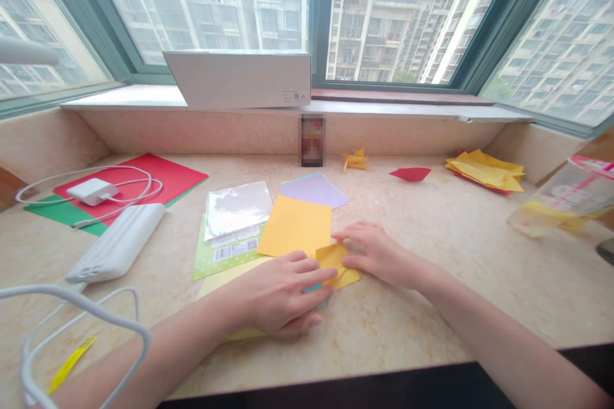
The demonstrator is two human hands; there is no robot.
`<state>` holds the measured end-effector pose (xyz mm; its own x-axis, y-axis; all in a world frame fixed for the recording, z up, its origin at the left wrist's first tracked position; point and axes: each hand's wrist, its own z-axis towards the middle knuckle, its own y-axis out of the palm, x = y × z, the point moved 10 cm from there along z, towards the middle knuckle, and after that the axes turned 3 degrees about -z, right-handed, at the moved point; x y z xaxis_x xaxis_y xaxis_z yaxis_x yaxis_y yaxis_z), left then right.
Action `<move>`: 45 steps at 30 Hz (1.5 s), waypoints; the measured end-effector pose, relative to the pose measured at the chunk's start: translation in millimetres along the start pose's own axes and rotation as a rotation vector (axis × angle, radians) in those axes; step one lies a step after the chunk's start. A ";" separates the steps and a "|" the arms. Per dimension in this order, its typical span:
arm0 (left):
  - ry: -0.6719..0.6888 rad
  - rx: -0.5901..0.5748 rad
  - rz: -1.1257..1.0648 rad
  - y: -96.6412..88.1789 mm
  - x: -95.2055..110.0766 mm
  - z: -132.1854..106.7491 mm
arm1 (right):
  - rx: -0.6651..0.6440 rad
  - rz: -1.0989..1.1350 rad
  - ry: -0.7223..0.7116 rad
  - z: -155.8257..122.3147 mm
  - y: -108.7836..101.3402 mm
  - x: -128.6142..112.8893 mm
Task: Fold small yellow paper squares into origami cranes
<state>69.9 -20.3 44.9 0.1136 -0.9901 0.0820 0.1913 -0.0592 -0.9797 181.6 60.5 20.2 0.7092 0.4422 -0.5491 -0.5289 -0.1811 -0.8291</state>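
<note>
A small piece of folded yellow paper point(330, 257) lies near the front middle of the counter. My right hand point(371, 250) pinches its raised right part between thumb and fingers. From the left, my left hand point(292, 294) reaches over with fingers stretched out, the fingertips resting on the lower left of the folded paper. Under my left hand a strip of blue paper point(314, 291) and a pale yellow sheet point(225, 281) show in part. Just behind the hands is a flat square of yellow paper point(297, 223).
A clear packet point(240, 208) lies on a green dotted sheet point(201, 255), near lilac paper point(314, 190). Left are red paper point(177, 176), a charger point(93, 192) and a white power bank point(125, 236). Behind stand a phone point(312, 140) and yellow origami point(356, 160); right, a plastic cup point(551, 201).
</note>
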 end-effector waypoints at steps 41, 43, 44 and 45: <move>-0.546 0.091 -0.224 24.1 -58.1 22.2 | 0.164 -0.154 0.086 -6.1 -0.9 32.9; -0.543 0.086 -0.223 24.8 -58.7 22.6 | 0.140 -0.160 0.075 -6.1 2.0 30.1; -0.544 0.082 -0.222 25.1 -58.8 22.5 | 0.129 -0.150 0.076 -6.0 2.7 28.6; -0.545 0.077 -0.219 25.4 -58.7 22.3 | 0.118 -0.131 0.081 -5.6 2.9 26.9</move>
<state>89.9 39.2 19.2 0.5437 -0.7469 0.3828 0.3346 -0.2255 -0.9150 201.7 67.0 2.4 0.8085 0.3820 -0.4477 -0.4771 -0.0198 -0.8786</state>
